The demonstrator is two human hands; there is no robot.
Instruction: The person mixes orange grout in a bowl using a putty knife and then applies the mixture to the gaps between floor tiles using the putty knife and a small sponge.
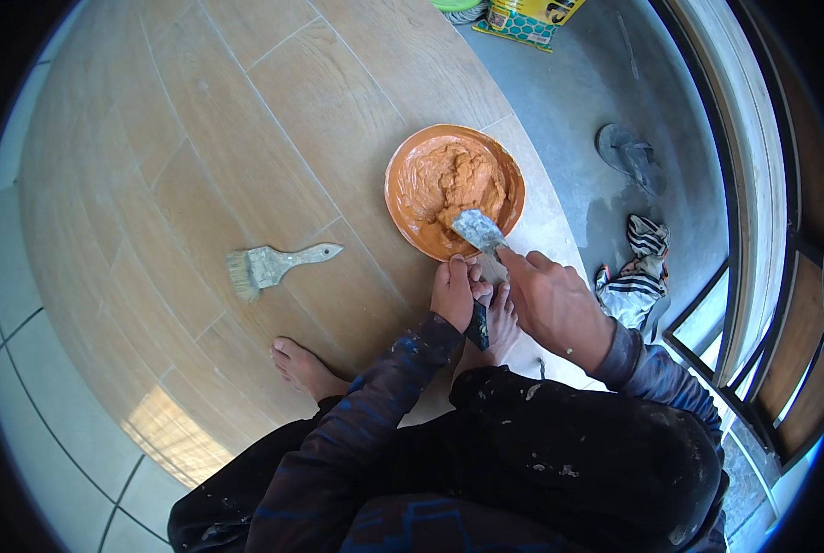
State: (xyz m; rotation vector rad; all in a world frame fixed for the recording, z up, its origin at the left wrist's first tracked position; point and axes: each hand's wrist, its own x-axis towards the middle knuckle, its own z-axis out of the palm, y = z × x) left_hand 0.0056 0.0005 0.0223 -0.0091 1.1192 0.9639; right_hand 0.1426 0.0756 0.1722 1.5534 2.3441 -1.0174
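Note:
A round bowl (pixel 394 208) of thick orange paste (pixel 474 175) rests on the wood-look tiles in front of me. My right hand (pixel 559 304) is closed on a putty knife (pixel 477 229), its paste-smeared metal blade resting over the paste by the near rim. At that rim my left hand (pixel 454 293) is curled closed, just left of the right hand. A dark handle (pixel 477 324) sticks out below its fingers; what that handle belongs to is mostly hidden between my hands. To the left a flat paintbrush (pixel 273 265) with a pale, stained handle lies on the tiles.
My bare feet (pixel 303 367) stand close to the bowl. Past the curved edge of the wood-look floor is grey flooring with a flip-flop (pixel 629 157), a striped cloth (pixel 635 276) and a yellow and teal bag (pixel 527 20). A framed door (pixel 735 184) runs along the right.

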